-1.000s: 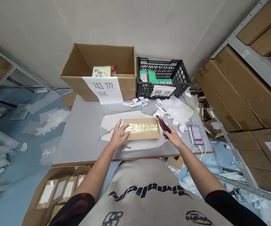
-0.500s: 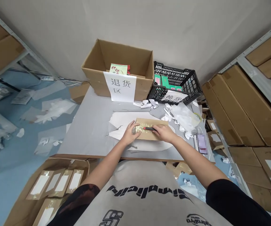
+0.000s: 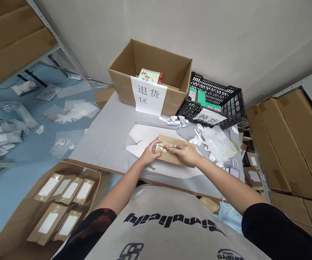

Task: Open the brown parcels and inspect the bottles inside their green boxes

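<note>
The left hand (image 3: 152, 152) is pressing a taped kraft mailer (image 3: 172, 140) onto the surface (image 3: 104, 133), fingers open on it, while the right hand's (image 3: 187, 155) fingers are clamping a red utility knife (image 3: 170, 146).

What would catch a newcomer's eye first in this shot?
At the centre, two bare hands work on a tape-wrapped kraft parcel on a grey table: the left hand rests on its taped end, and the right hand holds a red utility knife over it. Beyond them stands an open cardboard box with a large white paper sign, beside a black plastic crate.
</note>
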